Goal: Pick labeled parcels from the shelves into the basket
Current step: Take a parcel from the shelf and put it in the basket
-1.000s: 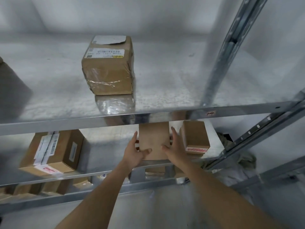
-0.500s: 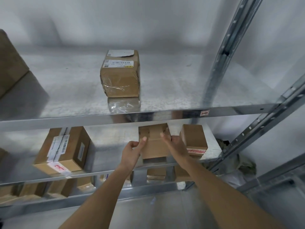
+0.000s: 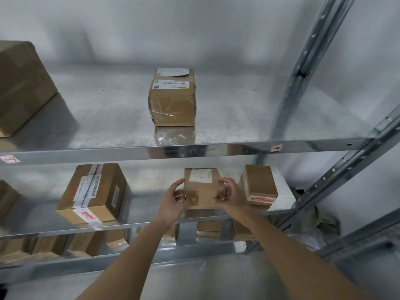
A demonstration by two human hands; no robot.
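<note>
I note left hand (image 3: 173, 199) and right hand (image 3: 232, 197) clamping small box (image 3: 202, 188) on middle shelf (image 3: 138, 226); label apparently up. Basket unseen; other boxes remain.

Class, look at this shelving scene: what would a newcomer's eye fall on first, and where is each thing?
First, the two hands, left hand and right hand, gripping a small brown parcel at the middle shelf's front edge. Next, the taped parcel with a barcode label standing alone on the upper shelf.
</note>
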